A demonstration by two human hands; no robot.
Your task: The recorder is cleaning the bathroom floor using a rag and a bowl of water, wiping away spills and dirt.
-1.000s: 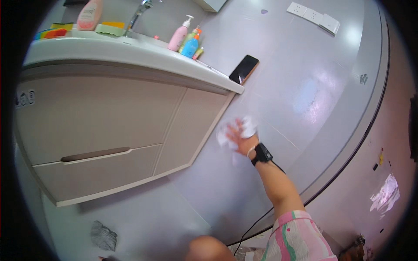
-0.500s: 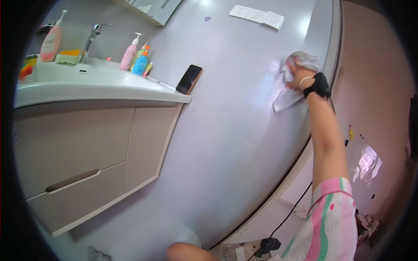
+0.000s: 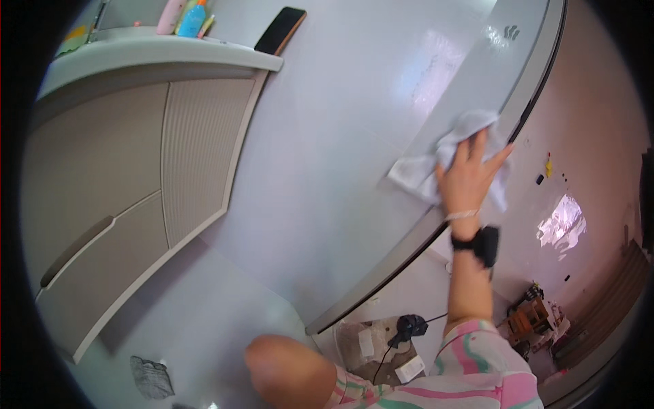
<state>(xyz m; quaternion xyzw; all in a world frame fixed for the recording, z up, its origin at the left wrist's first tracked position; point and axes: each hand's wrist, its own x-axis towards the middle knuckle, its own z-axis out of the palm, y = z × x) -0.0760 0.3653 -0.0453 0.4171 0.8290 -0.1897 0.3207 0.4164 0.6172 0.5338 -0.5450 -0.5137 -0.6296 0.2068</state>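
A white cloth (image 3: 415,178) lies bunched against the glossy pale wall (image 3: 320,157), close to the wall's right-hand edge trim. Over it, my right hand (image 3: 466,178) is spread, holding the cloth to the surface with its palm. A pale band and a black watch-like device (image 3: 478,245) circle that wrist. The striped sleeve (image 3: 477,354) covers the upper arm. My left hand is out of view. At the lower edge a bent bare limb (image 3: 289,371) shows; whether it is an elbow or a knee I cannot tell.
Left, a white basin counter (image 3: 157,51) tops a beige cabinet (image 3: 95,150). A phone (image 3: 281,31) leans at its corner beside a blue bottle (image 3: 191,19). A grey cloth-like item (image 3: 152,377) lies on the floor. Beyond the wall's edge are a black cable device (image 3: 409,328) and a white box (image 3: 410,369).
My right hand and the cloth have moved down the wall to its edge trim, and the fingers are now spread. The view has tilted down, showing more floor.
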